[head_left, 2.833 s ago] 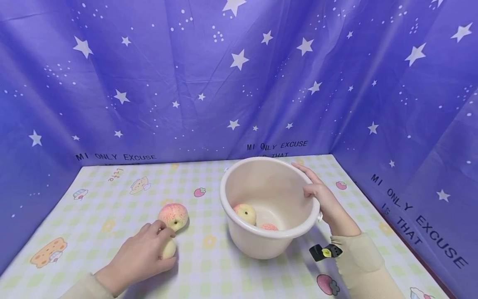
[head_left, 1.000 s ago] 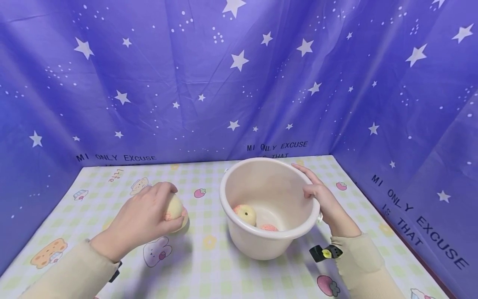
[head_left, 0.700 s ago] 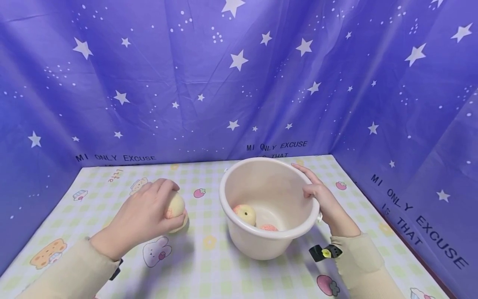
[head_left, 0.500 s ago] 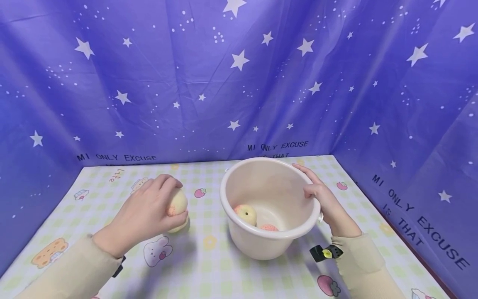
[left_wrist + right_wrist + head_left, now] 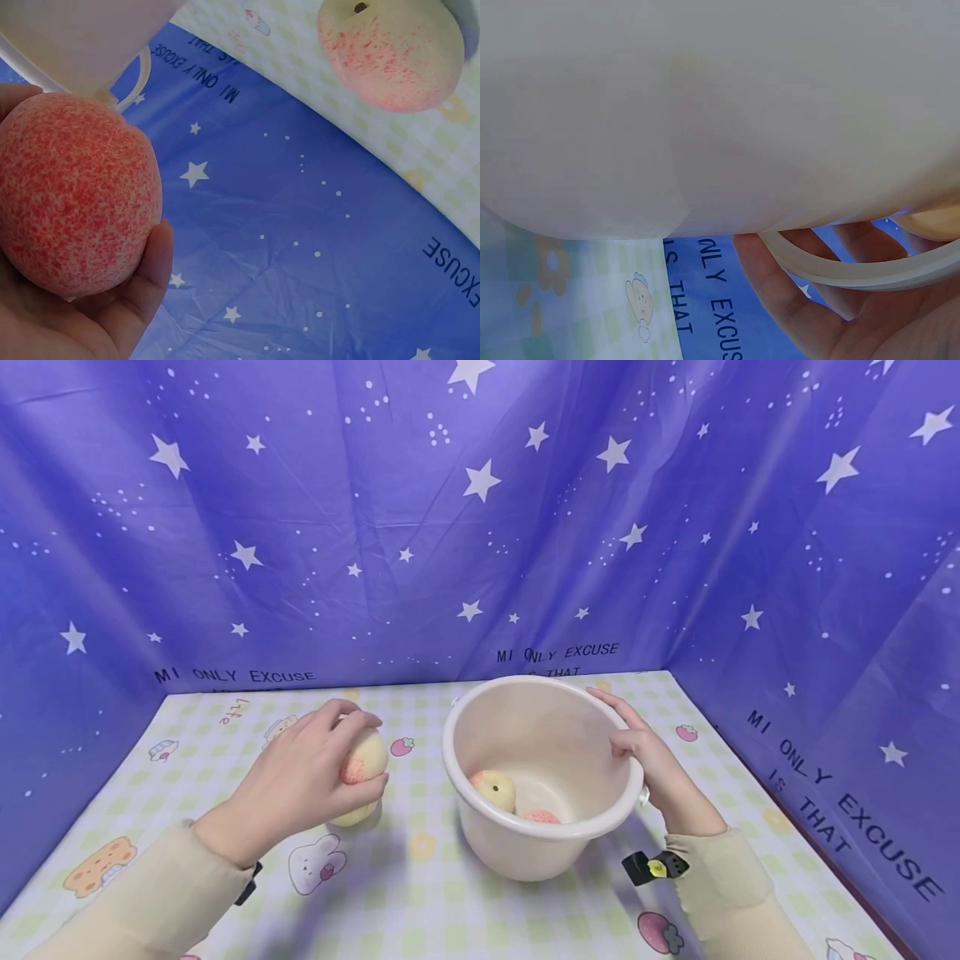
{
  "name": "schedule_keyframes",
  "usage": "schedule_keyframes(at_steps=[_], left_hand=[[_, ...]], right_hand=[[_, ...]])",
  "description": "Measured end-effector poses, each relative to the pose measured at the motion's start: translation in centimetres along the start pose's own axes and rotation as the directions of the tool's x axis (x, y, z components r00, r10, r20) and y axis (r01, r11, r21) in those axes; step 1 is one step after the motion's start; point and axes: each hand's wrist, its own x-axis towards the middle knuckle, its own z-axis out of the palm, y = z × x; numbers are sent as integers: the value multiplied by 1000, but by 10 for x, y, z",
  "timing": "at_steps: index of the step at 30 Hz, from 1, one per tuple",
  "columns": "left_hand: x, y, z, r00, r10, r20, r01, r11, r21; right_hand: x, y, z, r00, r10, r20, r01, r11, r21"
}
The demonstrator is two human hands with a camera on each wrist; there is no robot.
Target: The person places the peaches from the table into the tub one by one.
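Note:
My left hand (image 5: 307, 768) grips a yellow-and-pink peach (image 5: 366, 757), thumb on its near side and fingers over the top. In the left wrist view that peach (image 5: 79, 195) turns its red-speckled side to the camera. Below and partly behind it, a second peach (image 5: 355, 817) lies on the tablecloth, mostly hidden by the hand in the head view. My right hand (image 5: 663, 772) holds the rim of a cream bucket (image 5: 517, 852), thumb inside, and the bucket leans toward me. Inside lie a yellow peach (image 5: 495, 791) and a pink one (image 5: 542, 817), the latter largely behind the near rim.
A checked tablecloth (image 5: 420, 914) with cartoon prints covers the table. Blue star-printed curtain (image 5: 405, 510) rises along the back and sides. The bucket's handle (image 5: 870, 274) hangs by the right hand. A black wrist camera (image 5: 637, 867) sits by the right sleeve.
My left hand has picked up the nearer peach, lifted it past the other one and drifted right toward the bucket. The right hand and bucket stay put.

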Motion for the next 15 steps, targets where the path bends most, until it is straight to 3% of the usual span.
schedule_keyframes(at_steps=[15], left_hand=[[14,11,0,999,34,-21,-34,999,-9]], right_hand=[[0,-1,0,1000,-5,2,5,1000,11]])
